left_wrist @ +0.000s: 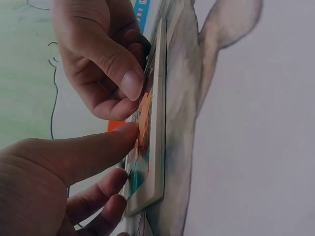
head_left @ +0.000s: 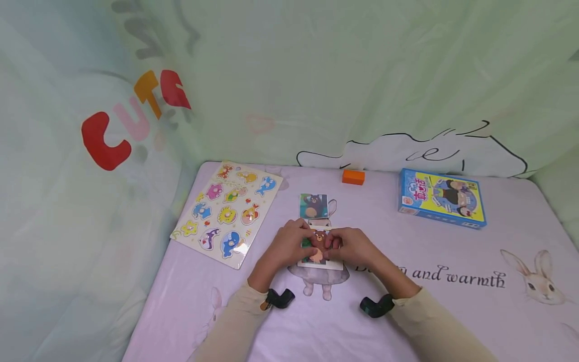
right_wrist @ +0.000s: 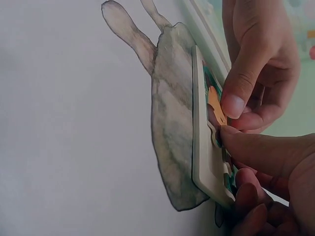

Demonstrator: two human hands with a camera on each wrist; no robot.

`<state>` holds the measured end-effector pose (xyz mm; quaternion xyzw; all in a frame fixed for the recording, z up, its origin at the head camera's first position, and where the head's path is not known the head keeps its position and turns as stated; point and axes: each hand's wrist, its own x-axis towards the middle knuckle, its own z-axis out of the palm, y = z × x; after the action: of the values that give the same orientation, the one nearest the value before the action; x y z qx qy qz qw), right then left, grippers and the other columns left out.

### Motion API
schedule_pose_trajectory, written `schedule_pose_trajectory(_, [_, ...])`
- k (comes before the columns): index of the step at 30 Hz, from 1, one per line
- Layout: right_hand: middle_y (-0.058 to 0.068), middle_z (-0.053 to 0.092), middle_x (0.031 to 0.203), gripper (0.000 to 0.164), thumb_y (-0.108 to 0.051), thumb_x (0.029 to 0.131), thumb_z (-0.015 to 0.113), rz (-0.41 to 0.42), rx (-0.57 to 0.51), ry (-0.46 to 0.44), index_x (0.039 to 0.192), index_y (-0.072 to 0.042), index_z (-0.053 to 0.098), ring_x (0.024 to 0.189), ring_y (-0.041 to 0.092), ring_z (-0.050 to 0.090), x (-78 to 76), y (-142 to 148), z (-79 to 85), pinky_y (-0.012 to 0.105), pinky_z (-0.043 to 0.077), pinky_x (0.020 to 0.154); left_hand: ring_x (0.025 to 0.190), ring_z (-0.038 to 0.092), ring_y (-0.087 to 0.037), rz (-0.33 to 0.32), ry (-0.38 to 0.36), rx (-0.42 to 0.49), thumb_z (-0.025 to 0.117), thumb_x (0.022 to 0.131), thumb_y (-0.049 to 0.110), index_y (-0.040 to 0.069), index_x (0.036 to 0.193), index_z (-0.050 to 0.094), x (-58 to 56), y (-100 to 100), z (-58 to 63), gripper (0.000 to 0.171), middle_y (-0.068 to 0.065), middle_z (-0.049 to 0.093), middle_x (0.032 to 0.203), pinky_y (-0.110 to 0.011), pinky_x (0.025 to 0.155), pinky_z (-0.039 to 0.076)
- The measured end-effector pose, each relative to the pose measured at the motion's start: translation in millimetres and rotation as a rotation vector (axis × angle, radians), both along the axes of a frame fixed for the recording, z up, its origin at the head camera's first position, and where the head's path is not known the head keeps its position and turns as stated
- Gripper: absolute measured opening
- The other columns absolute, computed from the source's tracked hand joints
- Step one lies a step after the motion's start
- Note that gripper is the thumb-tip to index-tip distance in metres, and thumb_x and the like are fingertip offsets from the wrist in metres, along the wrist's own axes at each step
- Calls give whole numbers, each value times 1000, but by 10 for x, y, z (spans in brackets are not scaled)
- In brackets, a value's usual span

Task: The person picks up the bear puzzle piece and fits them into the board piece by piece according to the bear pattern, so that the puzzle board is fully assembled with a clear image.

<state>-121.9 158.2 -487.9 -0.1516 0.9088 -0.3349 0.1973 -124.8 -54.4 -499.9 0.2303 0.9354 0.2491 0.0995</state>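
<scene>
On the cloth lies a small bear puzzle (head_left: 319, 240) in a pale frame (head_left: 326, 266), with a brown bear on green. My left hand (head_left: 290, 245) is at its left side, its thumb and fingers gripping at the puzzle's bear part. From the right, my right hand (head_left: 355, 246) pinches at a puzzle piece (right_wrist: 228, 180); fingers partly hide it. Both thumbs come close together over the orange belly part (left_wrist: 144, 118). The frame's pale base shows at its lower right. Just beyond the puzzle is a bear picture card (head_left: 313, 206).
A peg board with sea animals (head_left: 235, 211) lies to the left. An orange block (head_left: 353, 177) sits at the back, and a blue and yellow box (head_left: 442, 198) is at the back right. Fabric walls (head_left: 362, 75) stand behind the printed cloth (head_left: 429, 311).
</scene>
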Motion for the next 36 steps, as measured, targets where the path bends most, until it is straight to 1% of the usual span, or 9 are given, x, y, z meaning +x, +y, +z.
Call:
schedule_pose_trajectory(8, [-4, 58, 74, 21, -25, 82, 85, -4, 8, -7, 90, -16, 69, 72, 15, 52, -5, -11, -6, 28, 40, 63, 105, 53, -17, 4, -9, 11, 80, 88, 31, 24, 96, 80, 2, 1, 3, 10, 4, 61, 108, -39, 90, 46])
schedule_pose_trajectory(11, [-4, 58, 74, 21, -25, 81, 85, -4, 12, -7, 90, -16, 69, 72, 14, 52, -3, -21, 1, 28, 40, 63, 105, 53, -17, 4, -12, 18, 81, 88, 30, 24, 96, 80, -2, 1, -5, 10, 4, 61, 108, -39, 89, 45])
schedule_pose_trajectory(21, [-4, 57, 72, 21, -24, 80, 86, 1, 12, 19, 88, -16, 68, 70, 14, 51, 6, -16, -5, 28, 40, 62, 103, 53, -16, 6, -5, -7, 81, 87, 32, 25, 96, 80, -17, 19, -25, 10, 4, 61, 107, -36, 84, 43])
schedule_pose_trajectory(23, [-4, 57, 72, 22, -24, 80, 86, 5, 16, 18, 89, -16, 68, 70, 14, 51, 1, -16, -4, 28, 40, 62, 103, 52, -16, 3, -15, 7, 81, 88, 30, 24, 96, 80, -19, 17, -25, 10, 4, 60, 107, -35, 85, 44])
schedule_pose_trajectory(29, [-2, 55, 74, 25, -21, 79, 88, 39, 20, -27, 92, -17, 67, 72, 15, 50, -4, -23, 23, 28, 38, 63, 105, 52, -16, -19, -63, 50, 81, 88, 25, 18, 99, 79, -20, 7, -26, 13, 2, 58, 109, -28, 89, 46])
schedule_pose_trajectory(34, [-2, 54, 75, 25, -19, 80, 87, 63, 31, -6, 95, -16, 67, 72, 14, 50, 11, -32, 51, 28, 38, 62, 109, 52, -17, -27, -82, 26, 86, 83, 27, 19, 101, 77, -16, 9, -15, 21, 1, 58, 114, -29, 93, 46])
schedule_pose_trajectory(36, [-2, 54, 75, 25, -19, 80, 87, 63, 34, -5, 95, -16, 67, 72, 14, 50, 13, -34, 58, 28, 38, 63, 110, 52, -18, -27, -88, 18, 86, 82, 28, 20, 100, 77, -14, 20, -12, 21, 1, 57, 115, -29, 93, 46])
